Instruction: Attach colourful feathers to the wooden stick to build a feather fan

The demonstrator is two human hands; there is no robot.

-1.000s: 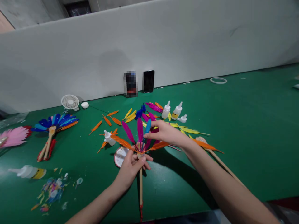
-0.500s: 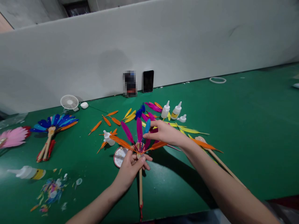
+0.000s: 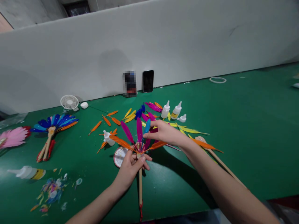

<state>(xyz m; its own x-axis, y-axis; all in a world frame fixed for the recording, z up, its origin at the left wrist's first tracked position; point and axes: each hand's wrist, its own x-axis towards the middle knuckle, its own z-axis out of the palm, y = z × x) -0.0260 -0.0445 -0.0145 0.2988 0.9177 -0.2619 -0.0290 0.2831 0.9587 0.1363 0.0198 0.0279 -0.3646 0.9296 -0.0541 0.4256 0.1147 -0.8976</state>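
A wooden stick [image 3: 140, 186] with a rounded head points up toward the middle, a red cord at its lower end. Magenta feathers [image 3: 139, 129] and orange feathers [image 3: 120, 141] fan out from its head. My left hand [image 3: 133, 163] grips the stick just below the feathers. Between thumb and fingers of my right hand [image 3: 158, 132] is a blue feather [image 3: 147, 125], its lower end at the stick's head among the magenta ones. A round white dish with a red rim [image 3: 118, 157] lies partly behind my left hand.
Loose feathers [image 3: 129, 116] and glue bottles [image 3: 165, 109] lie beyond my hands. At the left are a finished-looking blue feather fan [image 3: 54, 123], a pink one [image 3: 15, 137], another bottle [image 3: 30, 173] and scraps [image 3: 53, 189]. A second stick [image 3: 224, 166] lies right. A phone [image 3: 148, 81] leans on the wall.
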